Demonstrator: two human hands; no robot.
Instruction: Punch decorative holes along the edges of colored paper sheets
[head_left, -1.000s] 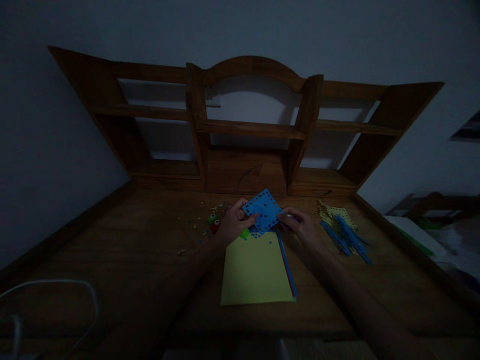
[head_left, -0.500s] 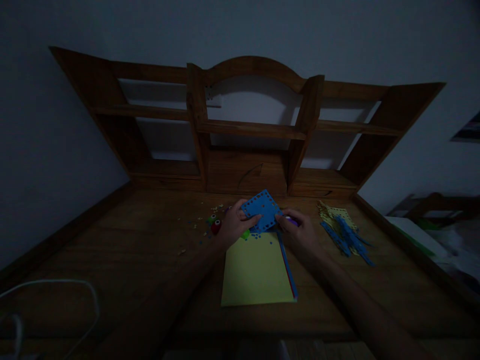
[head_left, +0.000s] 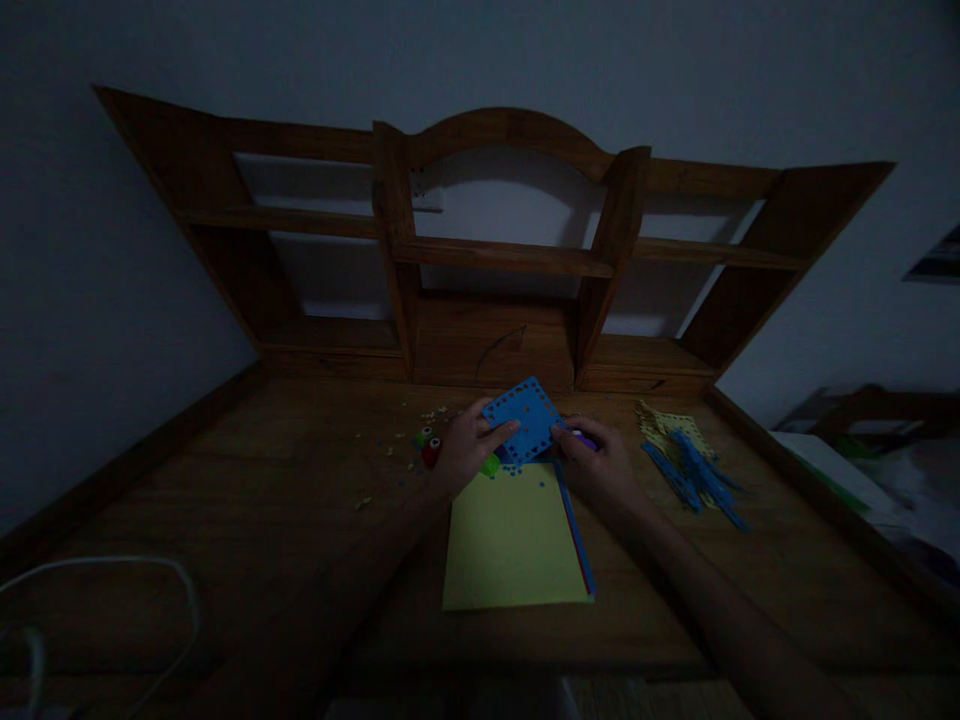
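Observation:
My left hand point(head_left: 466, 447) pinches a square of blue paper point(head_left: 529, 415) between thumb and fingers. Small punched holes line the sheet's edges, and a few more dot its middle. At the right corner of the paper, my right hand point(head_left: 596, 450) is closed around a small purple paper punch point(head_left: 583, 439), mostly covered by the fingers. Just below the blue sheet lies a bright green piece point(head_left: 490, 465), partly hidden by my left hand. Tiny blue paper bits point(head_left: 513, 470) are scattered at the top of a yellow paper sheet point(head_left: 517, 545).
Red point(head_left: 430, 453) and green point(head_left: 422, 437) punches stand left of my left hand, among yellow bits point(head_left: 364, 502). Cut blue strips point(head_left: 701, 475) and punched yellow paper point(head_left: 686, 432) lie at right. A wooden shelf unit point(head_left: 499, 258) backs the desk; a white cable point(head_left: 184, 580) curves at lower left.
The blue sheet has turned slightly and lies flatter in my hands. My right fingers have shifted around the purple punch, which shows more than before. The things on the desk stay put.

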